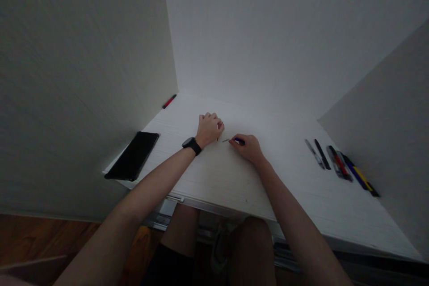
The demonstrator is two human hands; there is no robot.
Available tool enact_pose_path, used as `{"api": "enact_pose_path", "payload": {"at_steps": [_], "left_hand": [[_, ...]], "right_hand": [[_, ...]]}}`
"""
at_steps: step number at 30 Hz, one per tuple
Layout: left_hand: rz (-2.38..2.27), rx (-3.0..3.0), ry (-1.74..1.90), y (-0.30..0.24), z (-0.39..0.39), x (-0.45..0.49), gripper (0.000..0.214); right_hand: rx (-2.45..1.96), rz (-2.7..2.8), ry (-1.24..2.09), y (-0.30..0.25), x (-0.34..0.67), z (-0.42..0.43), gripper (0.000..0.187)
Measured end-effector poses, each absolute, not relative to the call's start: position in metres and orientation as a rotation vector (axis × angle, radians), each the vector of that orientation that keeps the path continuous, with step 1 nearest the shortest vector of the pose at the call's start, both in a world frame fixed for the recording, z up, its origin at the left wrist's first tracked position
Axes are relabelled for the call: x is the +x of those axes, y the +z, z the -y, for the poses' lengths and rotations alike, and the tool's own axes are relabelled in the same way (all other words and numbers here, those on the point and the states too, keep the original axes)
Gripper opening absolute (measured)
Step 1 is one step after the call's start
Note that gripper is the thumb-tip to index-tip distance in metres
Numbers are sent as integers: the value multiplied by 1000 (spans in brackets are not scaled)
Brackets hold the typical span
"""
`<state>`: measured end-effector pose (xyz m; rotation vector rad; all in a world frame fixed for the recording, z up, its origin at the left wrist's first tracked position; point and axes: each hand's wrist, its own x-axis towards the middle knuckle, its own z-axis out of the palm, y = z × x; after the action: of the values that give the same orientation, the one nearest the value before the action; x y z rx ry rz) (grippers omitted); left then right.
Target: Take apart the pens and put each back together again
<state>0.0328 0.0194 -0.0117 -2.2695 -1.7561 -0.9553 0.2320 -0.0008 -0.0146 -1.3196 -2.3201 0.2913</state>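
Note:
My left hand [209,128], with a black watch on its wrist, rests on the white desk [214,174] curled into a loose fist around a small dark part that I cannot make out. My right hand [247,148] lies just to its right, fingers pinched on a blue pen [238,140] whose thin metal tip points left toward the left hand. The two hands are a few centimetres apart near the desk's middle.
A black phone [133,155] lies at the desk's left front corner. A red and black pen [169,101] lies at the back left by the wall. Several pens [340,163] lie in a row at the right. White walls enclose the desk on three sides.

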Motion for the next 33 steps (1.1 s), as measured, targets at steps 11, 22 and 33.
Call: {"api": "enact_pose_path", "payload": {"at_steps": [11, 22, 33], "left_hand": [[1773, -2274, -781, -17, -17, 38, 34], [1674, -2321, -1147, -7, -18, 37, 35], [1219, -2726, -1014, -5, -13, 45, 26]], "right_hand": [[-1369, 2363, 252, -16, 232, 0, 23], [-1145, 2036, 269, -22, 241, -13, 42], [-1125, 2106, 515, -20, 233, -9, 29]]}}
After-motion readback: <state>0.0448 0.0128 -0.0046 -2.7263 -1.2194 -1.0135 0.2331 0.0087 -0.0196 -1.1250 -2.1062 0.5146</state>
